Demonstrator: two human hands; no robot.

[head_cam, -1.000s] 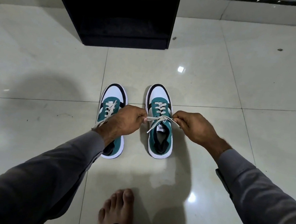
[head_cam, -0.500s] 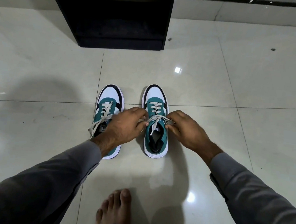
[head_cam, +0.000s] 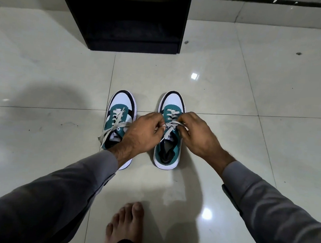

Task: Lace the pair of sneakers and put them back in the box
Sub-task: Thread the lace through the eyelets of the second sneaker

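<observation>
Right sneaker [head_cam: 168,141]: teal and white, laced up to the top eyelets, standing on floor tiles [head_cam: 272,91] just in front of the dark box [head_cam: 125,18]. Step in hand looks like tying off its lace [head_cam: 171,125]. Left hand [head_cam: 141,133] and right hand [head_cam: 196,137] each pinch a lace end, fingers curled closed. Next move probably needs a loop crossed and pulled snug. Left sneaker [head_cam: 121,118] just beside it, lace ends loose.

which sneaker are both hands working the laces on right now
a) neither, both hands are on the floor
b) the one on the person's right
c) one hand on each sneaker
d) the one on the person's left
b, the left hand and right hand both pinch the laces over the right sneaker; the left sneaker lies untouched with loose laces.
</observation>
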